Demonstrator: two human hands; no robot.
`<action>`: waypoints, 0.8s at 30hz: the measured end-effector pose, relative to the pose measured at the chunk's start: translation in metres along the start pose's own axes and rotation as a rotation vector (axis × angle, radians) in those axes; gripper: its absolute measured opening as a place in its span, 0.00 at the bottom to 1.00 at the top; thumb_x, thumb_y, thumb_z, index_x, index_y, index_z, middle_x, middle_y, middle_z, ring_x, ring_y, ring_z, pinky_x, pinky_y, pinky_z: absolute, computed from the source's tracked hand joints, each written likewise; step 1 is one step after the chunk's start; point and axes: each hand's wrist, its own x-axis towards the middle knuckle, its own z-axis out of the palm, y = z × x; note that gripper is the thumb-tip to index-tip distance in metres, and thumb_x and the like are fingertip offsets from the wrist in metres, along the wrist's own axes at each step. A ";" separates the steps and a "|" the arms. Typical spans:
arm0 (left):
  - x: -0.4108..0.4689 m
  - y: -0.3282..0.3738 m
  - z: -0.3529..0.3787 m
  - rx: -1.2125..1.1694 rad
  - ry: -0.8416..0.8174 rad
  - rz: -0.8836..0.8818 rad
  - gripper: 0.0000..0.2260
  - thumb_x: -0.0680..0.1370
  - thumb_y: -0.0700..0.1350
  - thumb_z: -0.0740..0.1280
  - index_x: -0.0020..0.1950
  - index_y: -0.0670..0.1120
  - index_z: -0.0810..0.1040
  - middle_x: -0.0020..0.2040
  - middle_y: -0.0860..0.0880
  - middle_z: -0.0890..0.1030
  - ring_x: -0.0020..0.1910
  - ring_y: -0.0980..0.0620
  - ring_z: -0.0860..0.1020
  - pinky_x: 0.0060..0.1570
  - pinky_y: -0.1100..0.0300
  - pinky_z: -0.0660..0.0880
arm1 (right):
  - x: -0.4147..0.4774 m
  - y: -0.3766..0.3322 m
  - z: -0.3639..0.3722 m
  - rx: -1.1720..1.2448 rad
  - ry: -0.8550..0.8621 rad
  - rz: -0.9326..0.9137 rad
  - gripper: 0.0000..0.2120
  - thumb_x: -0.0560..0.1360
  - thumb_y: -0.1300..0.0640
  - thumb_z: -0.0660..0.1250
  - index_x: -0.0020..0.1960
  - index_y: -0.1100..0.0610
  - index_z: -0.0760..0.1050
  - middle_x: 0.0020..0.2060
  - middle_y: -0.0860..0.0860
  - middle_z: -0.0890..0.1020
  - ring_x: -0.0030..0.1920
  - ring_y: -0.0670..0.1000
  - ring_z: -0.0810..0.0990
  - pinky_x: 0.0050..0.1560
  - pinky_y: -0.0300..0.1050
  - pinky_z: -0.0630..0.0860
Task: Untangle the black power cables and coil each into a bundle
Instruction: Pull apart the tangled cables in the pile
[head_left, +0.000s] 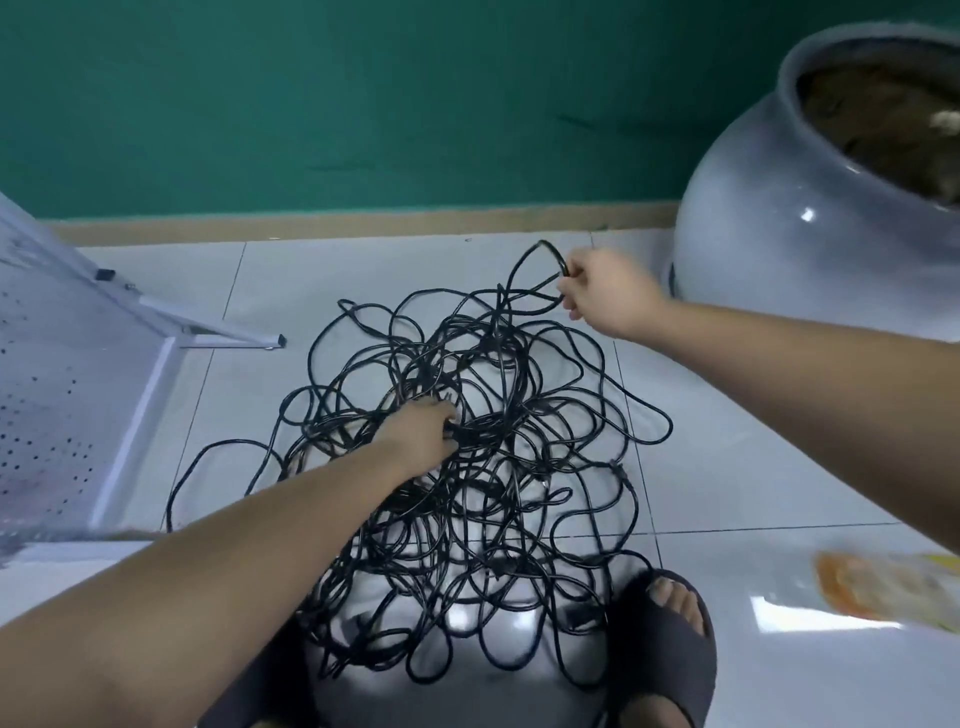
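Plainly the black power cables (491, 338) lie in one knotted heap on the tiled floor (727, 467). The right hand (608, 291) pinches a far-edge loop; the left hand (421, 431) curls round middle strands (pinning them). Yanking the loop could cinch hidden knots tighter.

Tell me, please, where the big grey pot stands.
In the head view, the grey pot stands at upper right, by the green wall, just beyond the right hand.
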 end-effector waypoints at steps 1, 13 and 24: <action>0.007 0.003 0.008 -0.026 0.012 0.018 0.20 0.82 0.49 0.70 0.75 0.54 0.74 0.72 0.49 0.76 0.57 0.51 0.79 0.53 0.56 0.81 | 0.002 0.010 0.005 -0.022 0.002 0.013 0.11 0.86 0.55 0.64 0.46 0.58 0.75 0.43 0.56 0.86 0.44 0.60 0.87 0.48 0.60 0.84; 0.050 0.030 0.067 0.036 0.084 0.015 0.28 0.79 0.63 0.71 0.75 0.53 0.74 0.70 0.49 0.74 0.70 0.42 0.72 0.67 0.43 0.74 | -0.029 0.117 0.075 -0.213 -0.468 0.303 0.13 0.84 0.54 0.68 0.51 0.63 0.85 0.44 0.58 0.89 0.40 0.54 0.85 0.46 0.46 0.82; 0.020 0.068 0.097 -0.254 0.138 0.199 0.08 0.79 0.45 0.71 0.54 0.52 0.74 0.46 0.56 0.78 0.45 0.52 0.80 0.44 0.53 0.80 | -0.124 0.196 0.162 -0.336 -0.411 0.356 0.12 0.83 0.59 0.62 0.65 0.58 0.66 0.55 0.59 0.81 0.47 0.61 0.79 0.42 0.50 0.75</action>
